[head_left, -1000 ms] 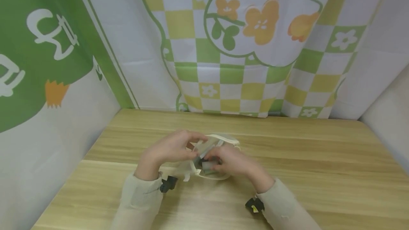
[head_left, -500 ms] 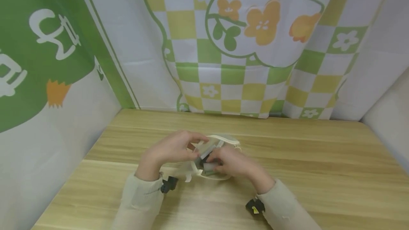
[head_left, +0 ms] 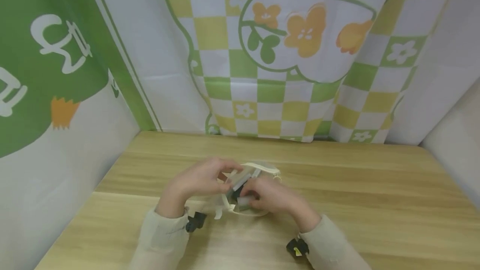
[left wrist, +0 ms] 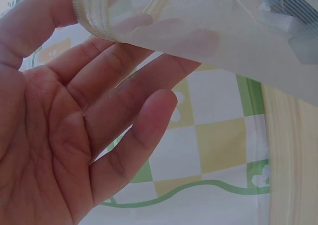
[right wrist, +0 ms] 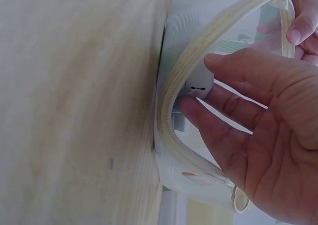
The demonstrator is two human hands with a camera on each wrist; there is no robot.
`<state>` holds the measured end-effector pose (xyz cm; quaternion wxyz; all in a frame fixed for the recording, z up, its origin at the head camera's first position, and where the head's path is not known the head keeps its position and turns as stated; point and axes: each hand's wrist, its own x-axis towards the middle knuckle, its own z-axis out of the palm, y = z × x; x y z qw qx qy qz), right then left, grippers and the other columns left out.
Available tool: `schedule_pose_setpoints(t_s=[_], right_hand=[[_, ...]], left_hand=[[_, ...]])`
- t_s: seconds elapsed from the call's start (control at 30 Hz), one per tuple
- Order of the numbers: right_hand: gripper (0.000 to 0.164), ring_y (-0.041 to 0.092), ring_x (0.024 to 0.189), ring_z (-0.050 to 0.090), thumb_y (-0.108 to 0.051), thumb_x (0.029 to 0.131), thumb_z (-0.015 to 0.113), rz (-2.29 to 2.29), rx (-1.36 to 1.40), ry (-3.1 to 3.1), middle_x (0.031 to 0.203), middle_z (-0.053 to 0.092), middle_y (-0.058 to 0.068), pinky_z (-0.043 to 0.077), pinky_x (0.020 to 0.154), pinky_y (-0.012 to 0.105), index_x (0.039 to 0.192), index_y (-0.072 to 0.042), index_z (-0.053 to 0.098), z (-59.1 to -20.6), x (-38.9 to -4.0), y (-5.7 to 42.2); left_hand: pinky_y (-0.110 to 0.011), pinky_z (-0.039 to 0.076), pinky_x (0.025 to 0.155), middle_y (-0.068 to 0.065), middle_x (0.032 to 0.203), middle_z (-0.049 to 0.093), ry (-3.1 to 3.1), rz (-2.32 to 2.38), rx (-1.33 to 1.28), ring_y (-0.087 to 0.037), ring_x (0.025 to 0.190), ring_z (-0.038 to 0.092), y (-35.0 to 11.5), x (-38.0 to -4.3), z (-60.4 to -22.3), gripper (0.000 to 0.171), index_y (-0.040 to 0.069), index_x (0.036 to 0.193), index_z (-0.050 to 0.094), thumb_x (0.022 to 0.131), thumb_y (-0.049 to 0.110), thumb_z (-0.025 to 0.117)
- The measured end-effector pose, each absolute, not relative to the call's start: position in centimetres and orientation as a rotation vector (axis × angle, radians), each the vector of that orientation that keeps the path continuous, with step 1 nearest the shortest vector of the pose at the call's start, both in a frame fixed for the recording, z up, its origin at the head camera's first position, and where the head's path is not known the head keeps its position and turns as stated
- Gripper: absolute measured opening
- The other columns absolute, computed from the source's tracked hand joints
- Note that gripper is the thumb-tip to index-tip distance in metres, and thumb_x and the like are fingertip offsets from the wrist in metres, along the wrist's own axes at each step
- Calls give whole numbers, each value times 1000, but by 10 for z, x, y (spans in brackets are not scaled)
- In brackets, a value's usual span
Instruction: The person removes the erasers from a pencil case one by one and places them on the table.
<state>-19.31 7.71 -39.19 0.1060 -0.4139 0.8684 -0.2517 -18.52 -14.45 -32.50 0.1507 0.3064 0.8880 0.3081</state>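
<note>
A see-through zip pouch (head_left: 250, 213) with cream zipper edging lies unzipped on the table. My left hand (head_left: 200, 180) holds its left rim; in the left wrist view the thumb is at the zipper edge and other fingers show behind the clear plastic. Reaching into the mouth, my right hand (head_left: 271, 195) has thumb and fingers around a small white item (right wrist: 199, 81) printed with two black dots joined by a line. Its kind cannot be told. Beside that hand, a pale flat bar (head_left: 241, 181) and something dark (head_left: 237, 193) show inside the pouch, partly covered by fingers.
The wood-grain table (head_left: 375, 203) extends around the pouch on all sides. A checked, flower-printed curtain (head_left: 270, 91) hangs along the back edge. Black camera mounts (head_left: 196, 222) sit at both wrists. A zipper pull ring (right wrist: 241, 200) dangles from the pouch's end.
The whole head view has shifted slightly, so the table sits a little lower in it. Both hands stay at the pouch, with only small finger movement by the right hand inside.
</note>
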Motion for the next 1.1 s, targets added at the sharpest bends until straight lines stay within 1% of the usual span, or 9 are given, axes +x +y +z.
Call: schedule_pose_setpoints(t_s=[0.13, 0.37, 0.57, 0.73, 0.93, 1.1], right_hand=[[20, 9, 84, 59, -2, 84, 69, -747, -1217, 2559, 105, 72, 5, 48, 72, 17, 103, -6, 74, -393, -191, 76], [23, 7, 80, 57, 0, 82, 68, -772, -1224, 2546, 103, 72, 5, 47, 69, 16, 103, -6, 74, -393, -192, 77], [24, 7, 77, 55, 2, 80, 67, -808, -1220, 2542, 103, 72, 6, 47, 66, 16, 103, -4, 73, -390, -191, 79], [25, 8, 77, 55, 3, 80, 66, -833, -1189, 2514, 105, 71, 7, 47, 67, 17, 104, -4, 72, -388, -189, 80], [26, 9, 77, 55, 3, 79, 66, -855, -1189, 2506, 106, 70, 6, 46, 65, 17, 104, -4, 72, -388, -189, 82], [29, 10, 84, 56, 4, 80, 65, -864, -1166, 2497, 109, 69, 6, 49, 70, 19, 106, -4, 71, -385, -190, 84]], left_hand=[[-41, 58, 91, -13, 136, 63, 2543, 901, 870, -31, 110, 68, -145, -184, -327, 53, 4, 138, 57, 84, 5, 60], [-39, 58, 91, -11, 139, 61, 2560, 859, 868, -31, 111, 68, -144, -183, -326, 55, 4, 138, 56, 84, 5, 61], [-39, 59, 90, -12, 137, 62, 2553, 876, 868, -30, 109, 69, -143, -183, -326, 55, 3, 138, 56, 84, 5, 60], [-39, 59, 89, -13, 136, 63, 2544, 892, 860, -29, 109, 69, -143, -181, -327, 55, 2, 139, 56, 84, 6, 60], [-41, 58, 91, -14, 136, 62, 2539, 900, 855, -31, 111, 68, -143, -181, -327, 55, 2, 139, 55, 84, 5, 59], [-42, 57, 92, -14, 136, 63, 2538, 906, 844, -31, 112, 68, -144, -182, -326, 56, 1, 139, 55, 84, 4, 59]])
